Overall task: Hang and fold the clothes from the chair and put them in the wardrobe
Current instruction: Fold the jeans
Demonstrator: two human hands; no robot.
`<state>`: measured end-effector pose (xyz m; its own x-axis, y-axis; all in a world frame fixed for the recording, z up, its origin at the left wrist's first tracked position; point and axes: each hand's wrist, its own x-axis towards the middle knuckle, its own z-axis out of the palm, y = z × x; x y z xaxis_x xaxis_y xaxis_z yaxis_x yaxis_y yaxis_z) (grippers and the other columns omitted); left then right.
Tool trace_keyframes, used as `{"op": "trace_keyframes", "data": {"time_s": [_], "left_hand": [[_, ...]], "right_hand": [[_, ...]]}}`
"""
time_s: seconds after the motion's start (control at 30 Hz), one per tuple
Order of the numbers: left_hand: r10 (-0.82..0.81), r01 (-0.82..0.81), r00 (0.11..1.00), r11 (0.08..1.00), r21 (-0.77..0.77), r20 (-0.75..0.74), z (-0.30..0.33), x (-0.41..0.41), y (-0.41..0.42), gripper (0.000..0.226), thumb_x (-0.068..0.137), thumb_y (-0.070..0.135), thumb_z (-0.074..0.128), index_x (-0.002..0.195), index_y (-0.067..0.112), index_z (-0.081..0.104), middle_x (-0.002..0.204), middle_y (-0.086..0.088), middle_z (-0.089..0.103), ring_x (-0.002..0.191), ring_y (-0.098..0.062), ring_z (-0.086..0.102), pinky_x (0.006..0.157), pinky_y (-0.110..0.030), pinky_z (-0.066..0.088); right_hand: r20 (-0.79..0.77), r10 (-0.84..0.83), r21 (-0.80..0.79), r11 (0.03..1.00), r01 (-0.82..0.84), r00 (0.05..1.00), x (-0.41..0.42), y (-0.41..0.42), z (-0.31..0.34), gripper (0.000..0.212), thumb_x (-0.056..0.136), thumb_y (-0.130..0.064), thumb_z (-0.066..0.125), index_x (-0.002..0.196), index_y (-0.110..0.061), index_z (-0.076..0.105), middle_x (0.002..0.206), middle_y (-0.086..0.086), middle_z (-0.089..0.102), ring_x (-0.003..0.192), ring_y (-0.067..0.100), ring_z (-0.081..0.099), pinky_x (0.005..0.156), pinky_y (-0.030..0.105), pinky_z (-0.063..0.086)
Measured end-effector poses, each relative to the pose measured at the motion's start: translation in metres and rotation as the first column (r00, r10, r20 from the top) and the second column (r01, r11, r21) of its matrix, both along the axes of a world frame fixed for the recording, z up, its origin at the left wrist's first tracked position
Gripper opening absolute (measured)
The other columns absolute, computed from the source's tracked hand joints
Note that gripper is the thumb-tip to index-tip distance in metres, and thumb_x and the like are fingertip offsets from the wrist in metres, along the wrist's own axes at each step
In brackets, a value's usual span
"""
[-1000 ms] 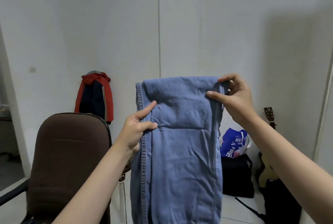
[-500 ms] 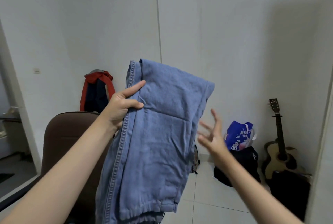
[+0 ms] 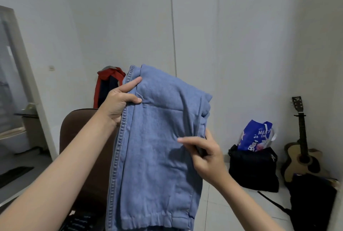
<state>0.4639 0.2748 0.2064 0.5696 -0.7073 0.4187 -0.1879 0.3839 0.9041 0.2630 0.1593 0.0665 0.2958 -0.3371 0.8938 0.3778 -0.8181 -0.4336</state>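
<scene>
Gripping the stitched edge of the folded blue trousers (image 3: 157, 147), the left hand (image 3: 118, 103) holds them up, hiding most of the brown chair (image 3: 79, 138); the right hand (image 3: 206, 158) pinches their right side, fingertips buried in cloth, hem cut off below.

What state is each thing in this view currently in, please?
Blue jeans: folded, held up in the air.
Left hand: grips the jeans' seamed upper edge.
Right hand: pinches the jeans' right side.
Brown chair: upright behind the jeans.
Red jacket: hanging on the wall.
Guitar: leaning upright against the wall.
Black bag: on the floor, open.
</scene>
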Motion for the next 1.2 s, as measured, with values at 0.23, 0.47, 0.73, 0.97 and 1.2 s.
{"op": "trace_keyframes", "data": {"time_s": [0.23, 0.47, 0.73, 0.97, 1.2], "left_hand": [[-0.020, 0.025, 0.997, 0.998, 0.061, -0.077, -0.009, 0.010, 0.002, 0.051, 0.077, -0.013, 0.052, 0.120, 0.012, 0.062, 0.123, -0.014, 0.063, 0.106, -0.025, 0.064, 0.091, -0.033, 0.053], [-0.114, 0.122, 0.968, 0.992, 0.022, -0.223, -0.037, 0.011, 0.009, 0.039, 0.087, 0.004, 0.049, 0.121, 0.018, 0.062, 0.118, -0.007, 0.065, 0.101, -0.022, 0.062, 0.085, -0.033, 0.049], [-0.161, 0.147, 0.956, 0.986, -0.072, -0.247, -0.131, -0.008, 0.002, 0.093, 0.075, 0.042, 0.068, 0.146, 0.047, 0.009, 0.129, 0.008, 0.060, 0.124, -0.016, 0.052, 0.113, -0.047, 0.026], [-0.226, 0.230, 0.962, 0.973, 0.014, -0.151, -0.161, -0.041, -0.016, 0.110, 0.054, 0.063, 0.079, 0.144, 0.027, 0.028, 0.135, 0.005, 0.055, 0.121, -0.013, 0.055, 0.101, -0.033, 0.045], [-0.187, 0.187, 0.982, 0.982, -0.001, -0.027, -0.164, -0.042, -0.012, 0.107, 0.071, 0.006, 0.078, 0.141, 0.049, 0.009, 0.141, 0.017, 0.047, 0.129, -0.007, 0.047, 0.105, -0.028, 0.041]], "right_hand": [[-0.048, 0.215, 0.282, 0.940, -0.194, 0.975, -0.008, 0.003, 0.037, 0.036, 0.091, 0.005, 0.054, 0.093, -0.026, 0.071, 0.096, -0.018, 0.072, 0.100, 0.000, 0.064, 0.087, 0.011, 0.045], [0.024, 0.334, 0.339, 0.884, -0.322, 0.942, 0.001, -0.009, 0.078, 0.027, 0.082, -0.010, 0.061, 0.087, -0.032, 0.075, 0.095, -0.020, 0.072, 0.096, -0.004, 0.062, 0.087, 0.013, 0.046], [0.020, 0.361, 0.444, 0.832, -0.332, 0.932, 0.002, -0.036, 0.097, 0.043, 0.090, 0.002, 0.054, 0.080, -0.034, 0.077, 0.086, -0.017, 0.072, 0.083, -0.004, 0.063, 0.073, 0.010, 0.048], [-0.016, 0.308, 0.503, 0.825, -0.258, 0.951, 0.007, -0.053, 0.084, 0.040, 0.090, -0.001, 0.056, 0.081, -0.034, 0.077, 0.085, -0.019, 0.072, 0.084, -0.006, 0.063, 0.073, 0.009, 0.047], [-0.102, 0.156, 0.549, 0.832, -0.075, 0.983, -0.001, -0.076, 0.059, 0.025, 0.091, -0.004, 0.057, 0.094, -0.026, 0.069, 0.084, -0.024, 0.071, 0.086, -0.009, 0.062, 0.076, 0.007, 0.046]]}}
